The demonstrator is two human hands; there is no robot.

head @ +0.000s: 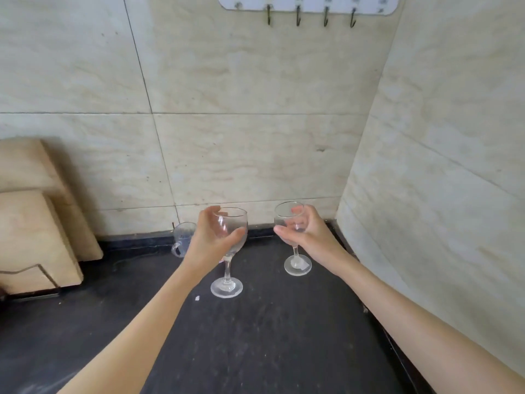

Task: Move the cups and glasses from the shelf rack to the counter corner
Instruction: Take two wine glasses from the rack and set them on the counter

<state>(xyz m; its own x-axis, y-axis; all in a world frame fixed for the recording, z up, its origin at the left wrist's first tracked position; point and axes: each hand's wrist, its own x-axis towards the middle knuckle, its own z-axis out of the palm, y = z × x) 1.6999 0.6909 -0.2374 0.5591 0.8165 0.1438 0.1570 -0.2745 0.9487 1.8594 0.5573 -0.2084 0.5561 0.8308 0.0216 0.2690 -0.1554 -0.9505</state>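
Note:
Two clear stemmed wine glasses are upright at the dark counter's (270, 336) back right corner. My left hand (210, 240) wraps the bowl of the left wine glass (227, 285), whose foot is at the counter surface. My right hand (306, 231) grips the bowl of the right wine glass (297, 265), closer to the side wall; its foot also looks set on the counter. Behind my left hand, against the back wall, stands a small ribbed glass mug (181, 237), partly hidden. The shelf rack is out of view.
Wooden cutting boards (34, 228) lean against the back wall at the left. Tiled walls close the corner behind and on the right. A white hook rail (309, 7) hangs high on the back wall. A small white crumb (197, 298) lies on the counter.

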